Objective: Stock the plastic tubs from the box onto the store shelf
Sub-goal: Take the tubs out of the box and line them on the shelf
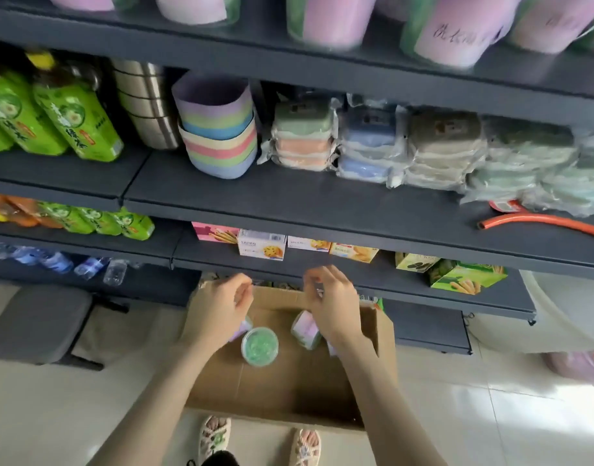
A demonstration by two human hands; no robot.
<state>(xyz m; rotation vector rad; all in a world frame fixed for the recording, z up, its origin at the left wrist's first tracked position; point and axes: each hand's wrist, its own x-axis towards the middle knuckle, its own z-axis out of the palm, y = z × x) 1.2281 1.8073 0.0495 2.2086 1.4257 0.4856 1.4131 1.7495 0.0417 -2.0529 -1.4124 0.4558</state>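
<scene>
Looking down into an open box [384, 334] on the floor, at the foot of the shelf [288, 203]. Above it, left hand [218, 314]: fingers loosely curled, thumb near forefinger, nothing seen in the grip. Under its palm, the edge of a lilac tub [243, 327], contact impossible to tell. Right hand [334, 309]: likewise loosely curled, empty as far as visible, hanging over a tipped tub [305, 329] lying on its side. Between the two, upright on the box bottom, a green-lidded tub [259, 346], untouched. High up on the shelf, a row of more tubs [329, 25].
</scene>
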